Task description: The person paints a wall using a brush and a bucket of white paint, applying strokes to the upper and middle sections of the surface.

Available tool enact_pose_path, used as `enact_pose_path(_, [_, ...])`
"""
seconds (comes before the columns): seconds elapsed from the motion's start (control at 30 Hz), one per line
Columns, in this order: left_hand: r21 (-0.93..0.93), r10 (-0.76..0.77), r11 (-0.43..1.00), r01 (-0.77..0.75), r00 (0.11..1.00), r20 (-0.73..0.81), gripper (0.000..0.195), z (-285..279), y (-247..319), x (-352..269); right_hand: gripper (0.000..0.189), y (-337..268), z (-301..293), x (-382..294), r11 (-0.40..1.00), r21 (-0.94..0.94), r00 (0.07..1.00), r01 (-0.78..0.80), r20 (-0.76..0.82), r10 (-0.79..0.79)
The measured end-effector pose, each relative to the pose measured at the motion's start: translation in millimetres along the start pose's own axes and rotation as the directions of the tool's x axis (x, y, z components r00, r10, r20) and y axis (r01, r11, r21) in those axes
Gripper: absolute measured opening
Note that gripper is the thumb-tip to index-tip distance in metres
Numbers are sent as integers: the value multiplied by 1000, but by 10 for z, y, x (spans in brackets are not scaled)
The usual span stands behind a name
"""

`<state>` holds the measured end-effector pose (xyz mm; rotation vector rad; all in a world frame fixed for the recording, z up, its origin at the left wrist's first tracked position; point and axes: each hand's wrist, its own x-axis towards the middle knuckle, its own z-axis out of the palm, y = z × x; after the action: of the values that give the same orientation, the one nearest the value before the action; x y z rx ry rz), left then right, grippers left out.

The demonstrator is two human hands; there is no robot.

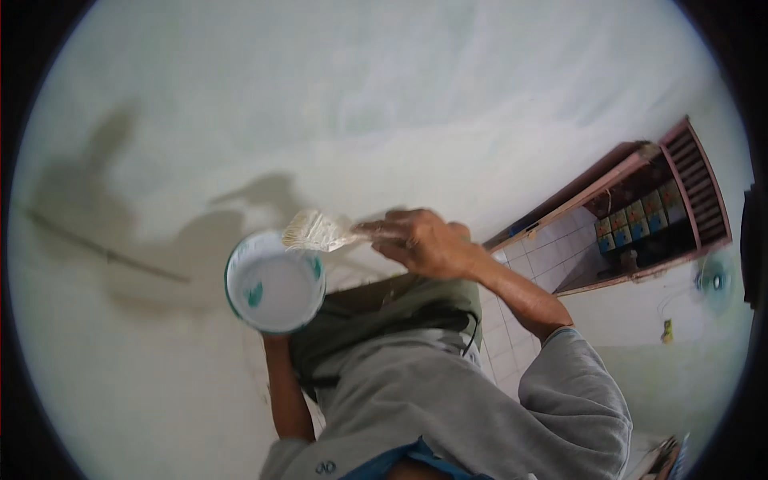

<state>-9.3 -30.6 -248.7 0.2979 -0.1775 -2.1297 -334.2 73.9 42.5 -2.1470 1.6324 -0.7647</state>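
My right hand point(429, 243) grips the handle of a paintbrush point(318, 231). The brush points left, and its bristles and ferrule are coated with whitish paint. Its tip hangs over the right rim of a round paint container point(270, 288) with a green rim. Whitish liquid fills the inside, and green smears mark the wall and surface. My left forearm point(288, 384) rises to the underside of this container, which it holds up in front of my waist. The container hides the left hand's fingers. A pale wall point(384, 150) stands close in front, with patchy greenish and white tones.
At the right is a doorway with a reddish wooden frame point(678, 174) and slatted vent. Beyond it, several colourful boxes point(639, 216) are stacked. Light floor tiles point(540, 264) run through the opening. A fan point(715, 281) is near the right edge. Shadows fall on the wall at left.
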Motion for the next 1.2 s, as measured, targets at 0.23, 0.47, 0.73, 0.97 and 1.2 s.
enact_pose_path(0.23, [17, 5, 1000, -2, 988, -153, 70, 73, 17, -29, 34, -338, 279, 266, 895, -403, 965, 190, 242, -96])
enact_pose_path(0.47, [64, 28, 998, -17, 982, -187, 73, 295, -16, 35, 35, -261, 1040, 627, 810, -442, 904, 386, 358, -235])
enact_pose_path(0.73, [176, 42, 984, -17, 989, -139, 75, 386, -79, 45, 27, -371, 1485, 801, 927, -323, 895, 192, 445, -31])
enact_pose_path(0.97, [314, 90, 948, -50, 989, -115, 75, 342, -65, -1, 22, -360, 1425, 798, 943, -244, 852, 228, 519, -72])
enact_pose_path(1.2, [399, 151, 914, -72, 974, -170, 75, 435, -41, 40, 27, -293, 1656, 803, 920, -293, 917, 259, 374, -139])
